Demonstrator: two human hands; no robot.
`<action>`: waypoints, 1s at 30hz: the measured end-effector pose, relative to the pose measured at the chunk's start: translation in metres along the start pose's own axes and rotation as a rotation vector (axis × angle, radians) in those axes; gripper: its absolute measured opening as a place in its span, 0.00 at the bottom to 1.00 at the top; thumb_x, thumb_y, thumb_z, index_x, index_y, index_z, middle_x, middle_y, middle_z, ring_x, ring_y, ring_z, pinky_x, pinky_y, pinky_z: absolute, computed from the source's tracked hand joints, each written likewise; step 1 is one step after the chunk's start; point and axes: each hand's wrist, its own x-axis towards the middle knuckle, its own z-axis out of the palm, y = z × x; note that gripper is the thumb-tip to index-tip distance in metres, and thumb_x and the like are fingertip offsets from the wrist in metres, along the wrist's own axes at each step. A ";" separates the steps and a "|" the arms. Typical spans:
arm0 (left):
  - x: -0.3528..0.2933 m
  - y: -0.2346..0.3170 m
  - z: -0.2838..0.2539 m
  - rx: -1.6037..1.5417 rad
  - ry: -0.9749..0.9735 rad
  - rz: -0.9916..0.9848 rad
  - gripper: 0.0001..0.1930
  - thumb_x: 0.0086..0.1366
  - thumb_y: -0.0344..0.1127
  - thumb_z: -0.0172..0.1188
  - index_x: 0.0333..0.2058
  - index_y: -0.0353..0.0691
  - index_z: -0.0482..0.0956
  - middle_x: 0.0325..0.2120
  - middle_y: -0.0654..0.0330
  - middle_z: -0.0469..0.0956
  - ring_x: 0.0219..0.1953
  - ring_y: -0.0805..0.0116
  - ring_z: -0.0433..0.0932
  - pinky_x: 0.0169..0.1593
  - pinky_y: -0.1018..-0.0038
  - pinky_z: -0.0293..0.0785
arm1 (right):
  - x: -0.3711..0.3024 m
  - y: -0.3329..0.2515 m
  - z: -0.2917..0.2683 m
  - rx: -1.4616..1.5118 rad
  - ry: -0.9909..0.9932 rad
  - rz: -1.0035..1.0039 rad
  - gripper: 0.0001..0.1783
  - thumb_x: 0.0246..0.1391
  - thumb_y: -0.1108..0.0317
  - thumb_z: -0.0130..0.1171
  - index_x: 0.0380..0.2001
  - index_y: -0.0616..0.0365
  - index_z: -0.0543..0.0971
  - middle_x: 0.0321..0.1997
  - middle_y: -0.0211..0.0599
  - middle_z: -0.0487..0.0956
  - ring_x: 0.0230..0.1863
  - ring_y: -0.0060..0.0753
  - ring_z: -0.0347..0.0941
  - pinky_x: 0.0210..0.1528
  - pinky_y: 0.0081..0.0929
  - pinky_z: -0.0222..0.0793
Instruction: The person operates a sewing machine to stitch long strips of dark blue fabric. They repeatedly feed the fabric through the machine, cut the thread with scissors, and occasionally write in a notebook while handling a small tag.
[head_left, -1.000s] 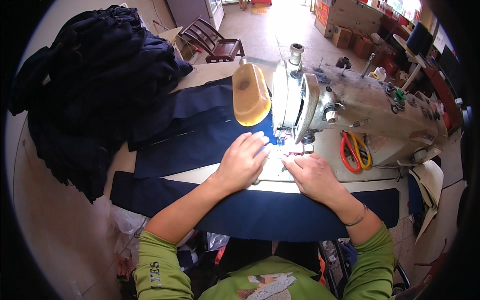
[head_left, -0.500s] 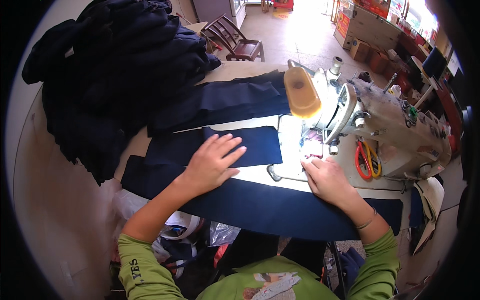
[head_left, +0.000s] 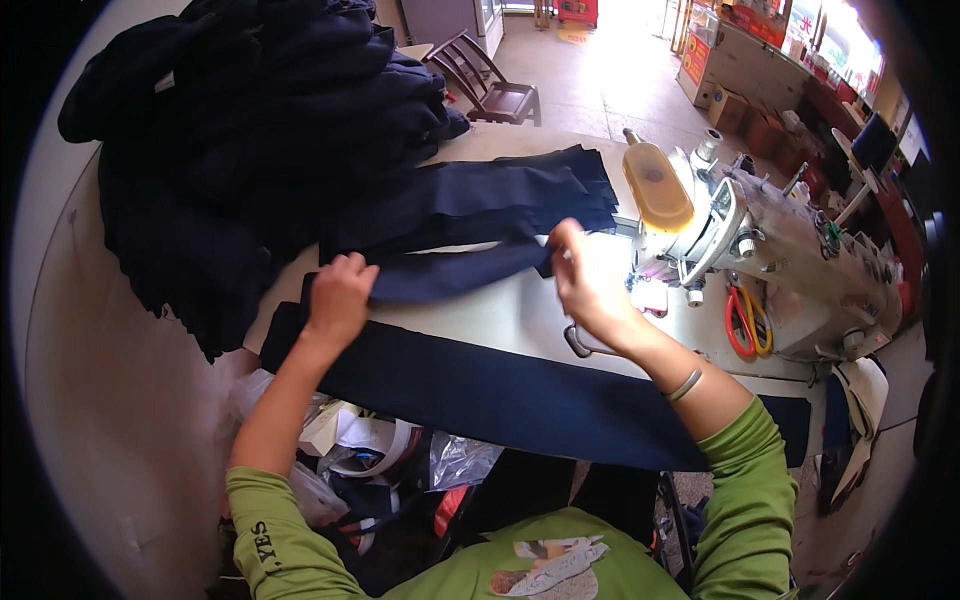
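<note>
I have the sewing machine (head_left: 800, 245) on the right of the table (head_left: 500, 322), scissors (head_left: 748, 322) at its near side. The cloth heap (head_left: 250, 150) sits far left, cloth panels (head_left: 490, 195) reaching rightward from it. Nearer comes the held piece (head_left: 450, 275), then a strip (head_left: 500, 400) along the near edge. A chair (head_left: 505, 100) stands beyond.

The single view is taken from the head of the person, by the left one of two fisheye cameras. It faces downward and also somewhat forward. The green shirt (head_left: 640, 565) is very near, at the lower edge of the frame, and the forearms (head_left: 283, 405) rise from there. The tabletop (head_left: 490, 315) crosses the middle, at a near distance, with both hands (head_left: 342, 300) over it. The floor (head_left: 590, 70) lies farther, at the top. Toward the rim, straight edges become bent.
</note>
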 end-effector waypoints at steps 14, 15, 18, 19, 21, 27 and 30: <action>0.035 -0.079 0.071 -0.106 0.009 -0.263 0.26 0.65 0.28 0.54 0.62 0.46 0.73 0.59 0.52 0.71 0.60 0.50 0.71 0.62 0.61 0.68 | 0.059 0.076 0.045 -0.553 0.159 0.359 0.35 0.48 0.79 0.56 0.63 0.59 0.67 0.69 0.60 0.61 0.72 0.73 0.51 0.72 0.56 0.53; 0.029 -0.077 0.069 -0.171 0.080 -0.259 0.25 0.66 0.29 0.55 0.62 0.45 0.73 0.59 0.52 0.71 0.60 0.50 0.71 0.63 0.61 0.67 | 0.050 0.072 0.039 -0.527 0.133 0.304 0.35 0.48 0.79 0.57 0.63 0.58 0.67 0.69 0.60 0.60 0.72 0.74 0.51 0.71 0.55 0.54; -0.003 -0.078 0.031 -0.276 0.231 -0.255 0.23 0.67 0.32 0.58 0.61 0.41 0.74 0.57 0.52 0.73 0.59 0.50 0.72 0.63 0.63 0.67 | -0.001 0.050 0.011 -0.372 -0.002 -0.035 0.33 0.49 0.80 0.58 0.62 0.59 0.68 0.69 0.59 0.61 0.72 0.71 0.52 0.70 0.52 0.57; -0.026 -0.074 0.009 -0.278 0.235 -0.265 0.20 0.68 0.31 0.57 0.58 0.39 0.77 0.55 0.52 0.75 0.57 0.50 0.73 0.61 0.63 0.68 | -0.024 0.030 -0.003 -0.340 -0.059 -0.120 0.31 0.49 0.80 0.58 0.60 0.62 0.69 0.64 0.60 0.65 0.67 0.67 0.58 0.67 0.50 0.60; -0.069 -0.080 0.000 -0.241 0.172 -0.323 0.17 0.69 0.30 0.56 0.55 0.37 0.78 0.55 0.51 0.75 0.56 0.51 0.74 0.60 0.64 0.69 | -0.076 -0.007 -0.046 -0.279 -0.152 -0.128 0.28 0.50 0.78 0.58 0.57 0.64 0.70 0.57 0.59 0.70 0.60 0.60 0.66 0.62 0.47 0.66; -0.169 -0.108 0.003 -0.235 0.088 -0.661 0.11 0.68 0.29 0.59 0.47 0.35 0.81 0.45 0.55 0.79 0.46 0.58 0.79 0.49 0.69 0.75 | -0.170 -0.009 -0.107 -0.232 -0.079 0.084 0.18 0.52 0.78 0.60 0.48 0.65 0.76 0.47 0.49 0.76 0.49 0.53 0.73 0.53 0.40 0.70; -0.167 -0.102 0.004 -0.309 0.249 -0.644 0.06 0.65 0.28 0.62 0.40 0.35 0.81 0.39 0.57 0.77 0.39 0.63 0.80 0.41 0.74 0.75 | -0.185 -0.012 -0.117 -0.206 0.010 0.131 0.15 0.52 0.79 0.59 0.45 0.66 0.78 0.44 0.49 0.77 0.47 0.53 0.74 0.51 0.39 0.71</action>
